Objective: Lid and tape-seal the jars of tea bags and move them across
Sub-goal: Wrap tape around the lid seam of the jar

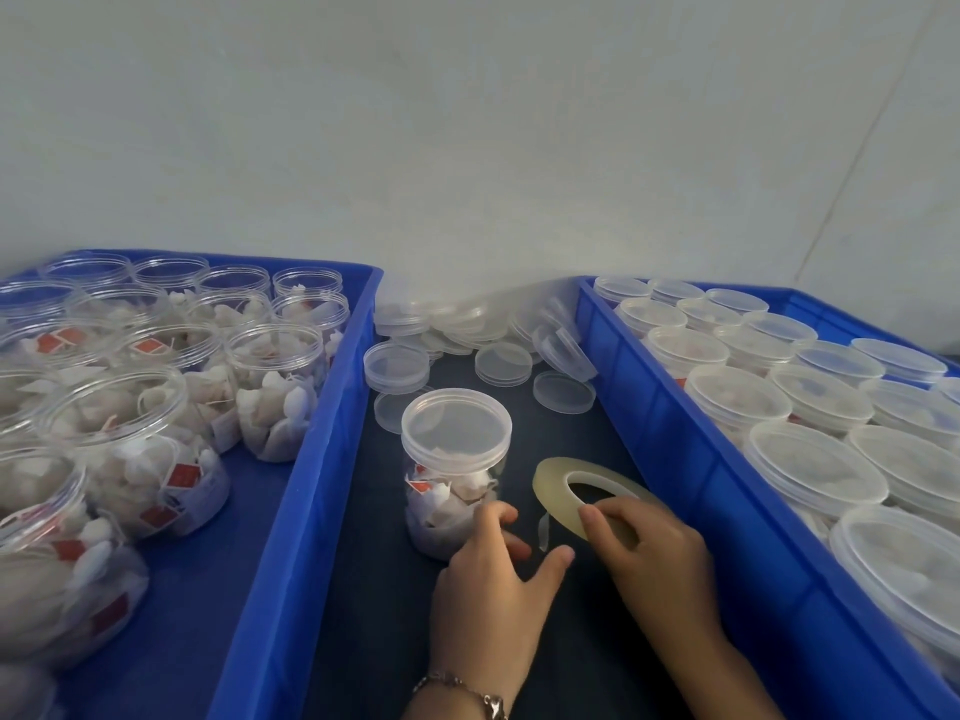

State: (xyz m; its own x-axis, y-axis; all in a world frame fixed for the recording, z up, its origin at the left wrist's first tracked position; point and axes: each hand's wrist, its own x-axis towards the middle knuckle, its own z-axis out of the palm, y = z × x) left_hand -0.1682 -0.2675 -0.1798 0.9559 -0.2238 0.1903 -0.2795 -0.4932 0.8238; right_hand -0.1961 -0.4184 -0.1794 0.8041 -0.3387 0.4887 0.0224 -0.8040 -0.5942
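- No text I can read anywhere in view.
- Red tags (183,476) on the tea bags inside the open jars (130,449) in the crate on my left carry pale marks, too small and blurred to make out.
- Same for the red tag in the lidded jar (451,475) by my left hand (488,579).

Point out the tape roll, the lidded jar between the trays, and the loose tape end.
tape roll (558,472): head view, far rim.
lidded jar (456,426): head view, lid top.
loose tape end (543,530): head view, hanging strip.
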